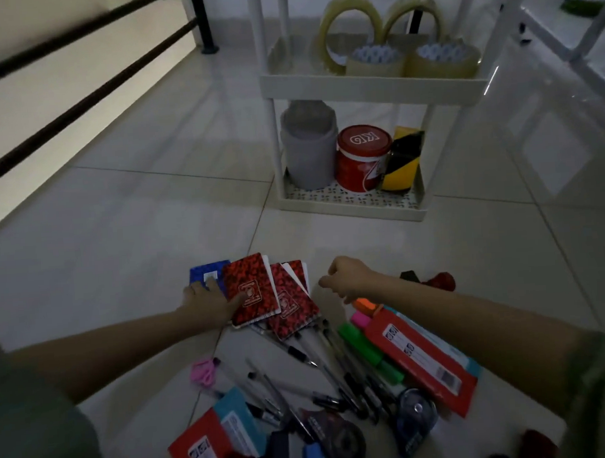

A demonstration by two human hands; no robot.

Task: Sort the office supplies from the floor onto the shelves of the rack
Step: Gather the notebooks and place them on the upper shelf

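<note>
Dim light; head view looks down at a tiled floor [133, 210]. The left hand [206, 300] lies on a fan of small notebooks: fingers fairly straight over the blue notebook [204, 272], thumb pressing the cover of the top red notebook [250, 288]; a second red notebook [290, 309] lies partly under it. The right hand [348, 279] hangs just right of the notebooks with fingers loosely curled, holding nothing, apart from the floor items. Nearer the person lies the unsorted pile: several pens [335, 375], a green highlighter [363, 347], a pink highlighter [359, 319] and an orange highlighter [367, 304], pink scissors [203, 373], a red envelope-like pack [422, 359] at right, another red pack [197, 451] at lower left, and two tape dispensers [417, 420]. The white rack [374, 86] stands well beyond the pile. Its upper visible shelf carries clear tape rolls [375, 59], two upright, two flat. Its bottom shelf carries a grey cylinder container [309, 154], a red tub [362, 163] and a yellow-black tape roll [403, 162], side by side.
</note>
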